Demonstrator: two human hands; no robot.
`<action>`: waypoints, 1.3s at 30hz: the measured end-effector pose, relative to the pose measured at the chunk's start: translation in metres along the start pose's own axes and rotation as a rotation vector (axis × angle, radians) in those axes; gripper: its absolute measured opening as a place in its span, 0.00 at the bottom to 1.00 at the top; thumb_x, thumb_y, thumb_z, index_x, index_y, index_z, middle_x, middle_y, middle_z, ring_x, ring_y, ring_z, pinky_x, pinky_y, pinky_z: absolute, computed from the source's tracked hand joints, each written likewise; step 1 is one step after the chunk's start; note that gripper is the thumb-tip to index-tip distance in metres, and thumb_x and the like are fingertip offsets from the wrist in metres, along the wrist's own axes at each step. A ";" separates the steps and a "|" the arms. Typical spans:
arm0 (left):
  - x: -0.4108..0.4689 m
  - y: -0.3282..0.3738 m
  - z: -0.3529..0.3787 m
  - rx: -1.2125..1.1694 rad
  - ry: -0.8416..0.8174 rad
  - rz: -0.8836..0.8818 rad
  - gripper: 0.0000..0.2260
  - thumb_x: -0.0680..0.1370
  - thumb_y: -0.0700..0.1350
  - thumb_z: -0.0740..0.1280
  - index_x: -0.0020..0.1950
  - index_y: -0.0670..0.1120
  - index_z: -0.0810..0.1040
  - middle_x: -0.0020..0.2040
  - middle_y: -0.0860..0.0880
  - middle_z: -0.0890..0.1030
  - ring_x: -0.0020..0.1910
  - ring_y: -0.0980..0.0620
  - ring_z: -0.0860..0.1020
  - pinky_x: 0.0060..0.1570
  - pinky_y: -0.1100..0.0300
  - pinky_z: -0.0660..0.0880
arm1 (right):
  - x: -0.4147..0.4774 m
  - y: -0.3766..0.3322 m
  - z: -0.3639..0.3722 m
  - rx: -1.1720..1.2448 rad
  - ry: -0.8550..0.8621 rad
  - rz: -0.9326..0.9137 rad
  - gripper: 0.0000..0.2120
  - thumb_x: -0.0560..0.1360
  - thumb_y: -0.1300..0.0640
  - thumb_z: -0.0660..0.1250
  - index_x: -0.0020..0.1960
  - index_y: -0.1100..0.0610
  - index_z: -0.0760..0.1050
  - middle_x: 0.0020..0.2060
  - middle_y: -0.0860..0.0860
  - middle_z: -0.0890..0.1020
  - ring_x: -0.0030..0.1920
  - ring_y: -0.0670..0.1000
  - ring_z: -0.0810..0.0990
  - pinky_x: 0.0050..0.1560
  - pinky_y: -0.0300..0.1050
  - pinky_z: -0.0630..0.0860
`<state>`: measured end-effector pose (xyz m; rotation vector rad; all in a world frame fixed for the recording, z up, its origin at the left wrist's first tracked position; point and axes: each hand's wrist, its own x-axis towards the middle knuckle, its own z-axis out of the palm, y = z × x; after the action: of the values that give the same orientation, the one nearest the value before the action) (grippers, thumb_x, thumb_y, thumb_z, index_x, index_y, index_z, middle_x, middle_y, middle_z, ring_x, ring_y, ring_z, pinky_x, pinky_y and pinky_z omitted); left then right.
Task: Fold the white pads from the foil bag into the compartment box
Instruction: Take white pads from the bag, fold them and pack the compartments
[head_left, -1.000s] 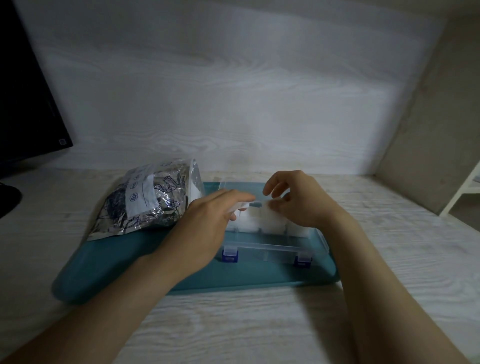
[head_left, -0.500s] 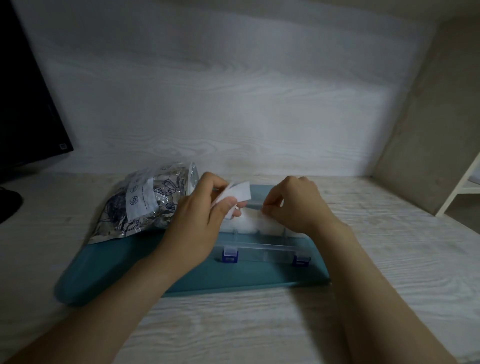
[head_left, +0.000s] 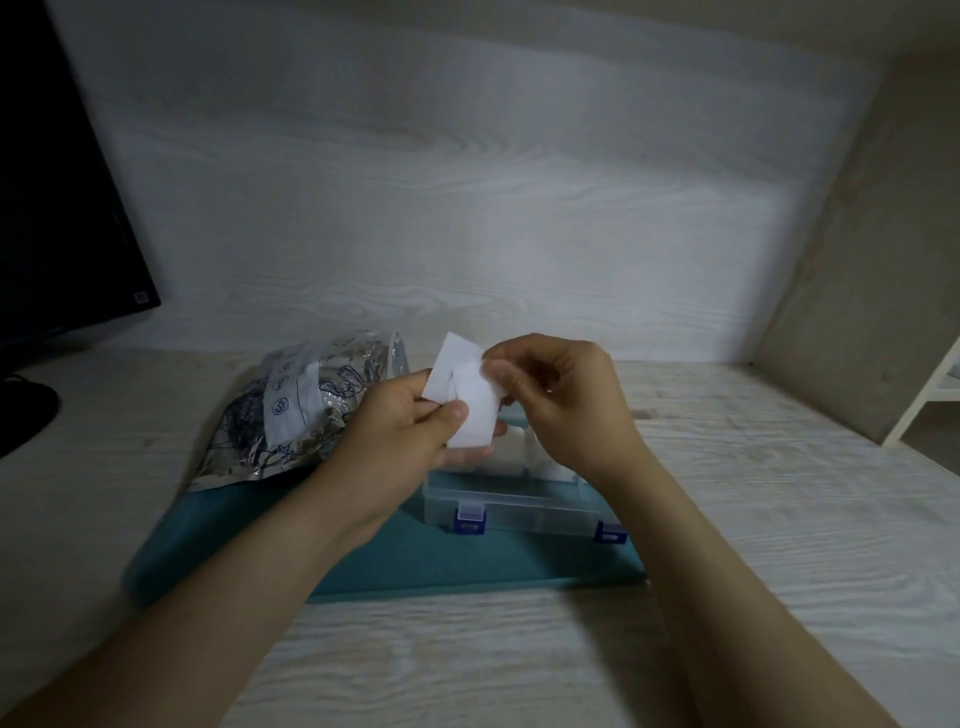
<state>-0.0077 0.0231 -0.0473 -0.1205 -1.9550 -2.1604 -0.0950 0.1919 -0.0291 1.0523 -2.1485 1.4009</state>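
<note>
While both hands hold one white pad (head_left: 462, 400) just above the left end of the box (head_left: 519, 506), I see the left hand (head_left: 410, 431) pinching its lower part and the right hand (head_left: 561, 405) pinching its upper right edge. Stowed pads (head_left: 511, 457) show in some compartments. I judge the task midway: this pad needs folding, and the foil bag (head_left: 296, 410), left on the tray (head_left: 415, 556), looks bulky.

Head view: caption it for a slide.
Left hand and right hand pinch a white pad over the box on a teal tray, foil bag alongside.
</note>
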 end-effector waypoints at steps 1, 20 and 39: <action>0.001 0.000 -0.001 -0.019 -0.002 -0.014 0.13 0.86 0.32 0.61 0.66 0.41 0.80 0.56 0.43 0.88 0.55 0.42 0.87 0.53 0.51 0.85 | 0.001 0.001 0.000 0.013 0.026 0.014 0.06 0.82 0.63 0.70 0.55 0.60 0.85 0.45 0.48 0.87 0.40 0.49 0.86 0.44 0.45 0.84; 0.002 0.007 -0.010 0.048 -0.033 -0.073 0.12 0.88 0.36 0.59 0.62 0.43 0.82 0.54 0.44 0.88 0.55 0.45 0.88 0.53 0.55 0.85 | -0.003 -0.011 -0.002 0.059 -0.073 0.087 0.25 0.68 0.63 0.84 0.61 0.51 0.80 0.42 0.50 0.85 0.42 0.52 0.86 0.47 0.51 0.85; 0.001 0.010 -0.012 0.094 -0.087 -0.088 0.12 0.88 0.39 0.58 0.65 0.40 0.81 0.55 0.42 0.88 0.53 0.43 0.88 0.51 0.55 0.85 | -0.004 -0.012 0.003 -0.314 0.070 -0.101 0.14 0.70 0.49 0.83 0.50 0.52 0.84 0.42 0.43 0.86 0.41 0.42 0.83 0.43 0.26 0.74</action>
<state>-0.0054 0.0101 -0.0383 -0.1166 -2.1442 -2.1464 -0.0829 0.1884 -0.0253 0.9606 -2.1425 0.9981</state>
